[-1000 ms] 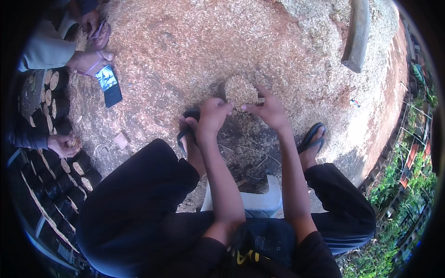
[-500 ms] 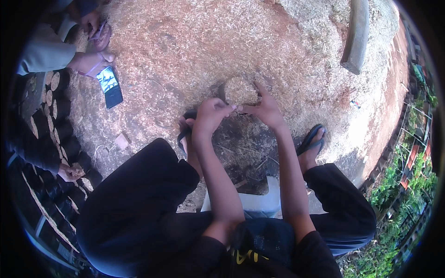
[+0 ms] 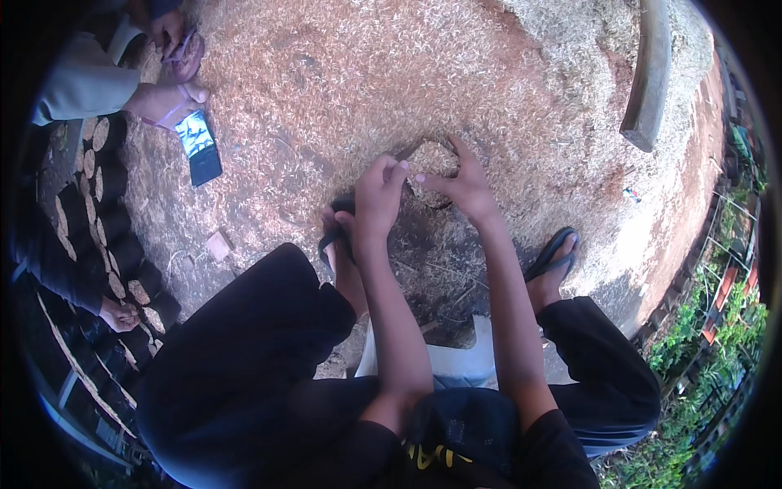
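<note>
Between my feet stands a small dark bag point(image 3: 433, 160), filled to the top with pale, straw-coloured chaff. My left hand point(image 3: 380, 194) grips its left edge, the thumb along the rim and the other fingers mostly hidden. Around the right side curls my right hand point(image 3: 467, 189), its thumb reaching across the near part of the top and its index finger along the far right edge. The two thumbs are close together but apart.
Chaff covers the ground point(image 3: 326, 106). Rows of filled black bags point(image 3: 102, 212) line the left, where another person's hand point(image 3: 120, 316) touches one. A phone-like object point(image 3: 199, 148) lies by a person's foot point(image 3: 167, 104). A log point(image 3: 648, 90) lies far right; a white stool point(image 3: 460, 359) is beneath me.
My thumbs, which met at the bag's near edge, have separated. The left hand has moved up and away onto the bag's left side; the right thumb now lies over the chaff.
</note>
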`<state>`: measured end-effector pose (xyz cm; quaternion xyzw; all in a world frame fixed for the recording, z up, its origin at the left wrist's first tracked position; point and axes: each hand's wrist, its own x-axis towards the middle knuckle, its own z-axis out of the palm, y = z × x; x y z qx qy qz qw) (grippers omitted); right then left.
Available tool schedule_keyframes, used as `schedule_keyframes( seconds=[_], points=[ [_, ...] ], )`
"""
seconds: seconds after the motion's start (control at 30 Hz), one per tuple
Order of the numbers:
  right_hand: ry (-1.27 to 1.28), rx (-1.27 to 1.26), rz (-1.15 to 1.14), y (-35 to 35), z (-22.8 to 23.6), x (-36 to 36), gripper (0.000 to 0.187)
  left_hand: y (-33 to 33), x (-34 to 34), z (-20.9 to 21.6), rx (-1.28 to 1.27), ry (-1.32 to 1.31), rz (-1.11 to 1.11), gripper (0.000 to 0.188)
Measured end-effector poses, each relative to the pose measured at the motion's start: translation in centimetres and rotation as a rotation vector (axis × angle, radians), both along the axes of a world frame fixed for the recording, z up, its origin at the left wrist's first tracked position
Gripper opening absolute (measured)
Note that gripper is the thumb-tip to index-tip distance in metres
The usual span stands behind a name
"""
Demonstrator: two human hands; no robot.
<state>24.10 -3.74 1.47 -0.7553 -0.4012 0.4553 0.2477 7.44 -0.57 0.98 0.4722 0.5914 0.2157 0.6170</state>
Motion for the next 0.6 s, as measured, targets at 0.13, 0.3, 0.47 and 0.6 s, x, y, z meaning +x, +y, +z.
schedule_keyframes(
  seconds=[0.13,0.3,0.47,0.6],
  points=[
    [0.104,-0.038,0.031,-0.3,2.0,0.3,0.111,0.1,0.5,0.2,0.035,0.036,0.024,0.032],
    [0.191,-0.084,0.095,-0.3,3.1,1.0,0.105,0.0,0.9,-0.1,0.041,0.023,-0.049,0.029],
    [-0.172,-0.046,0.217,-1.2,2.3,2.4,0.085,-0.4,0.6,-1.0,0.118,0.105,-0.069,0.042],
    [0.082,0.014,-0.06,-1.7,1.5,3.7,0.057,-0.8,1.2,-1.5,0.131,0.114,0.005,0.05]
  ],
)
